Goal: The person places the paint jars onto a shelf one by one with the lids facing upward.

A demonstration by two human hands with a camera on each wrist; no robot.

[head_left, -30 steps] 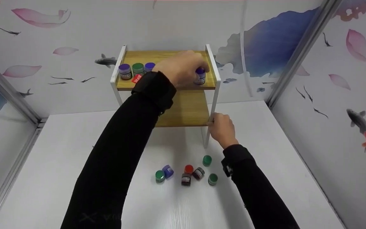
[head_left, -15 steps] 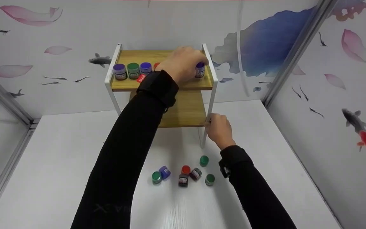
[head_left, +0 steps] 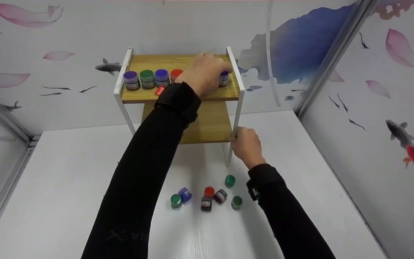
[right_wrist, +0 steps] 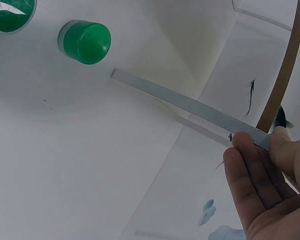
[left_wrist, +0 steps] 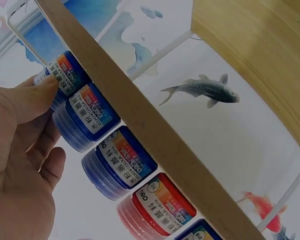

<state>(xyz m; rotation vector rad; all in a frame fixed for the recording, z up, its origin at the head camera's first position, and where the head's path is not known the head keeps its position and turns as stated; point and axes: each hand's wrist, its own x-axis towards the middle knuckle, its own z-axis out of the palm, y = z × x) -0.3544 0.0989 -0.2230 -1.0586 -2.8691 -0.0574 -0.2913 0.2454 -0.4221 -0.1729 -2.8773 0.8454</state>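
Note:
My left hand (head_left: 207, 73) is over the right part of a two-tier rack's top shelf (head_left: 178, 61). Its thumb and fingers pinch a blue-lidded paint jar (head_left: 223, 80) standing near the right end. In the left wrist view the thumb lies on that jar's label (left_wrist: 72, 72), with other blue jars (left_wrist: 92, 112) and a red jar (left_wrist: 160, 205) lined up beside it. My right hand (head_left: 247, 145) grips the rack's white front right leg (head_left: 236, 115) at the lower shelf's corner. Part of the jar row is hidden behind the left hand and wrist.
Along the top shelf's left stand purple (head_left: 132, 80), green (head_left: 147, 79), blue (head_left: 162, 77) and red-lidded (head_left: 176, 75) jars, near a red tag (head_left: 159, 90). Several loose jars, including a green one (head_left: 230, 181) and a dark one (head_left: 206, 203), lie on the white table (head_left: 282, 223).
My left hand has slid the blue-lidded jar back from the shelf's front edge. The red-lidded jar has come into sight beside the wrist. My right hand stays on the leg; the view has shifted slightly.

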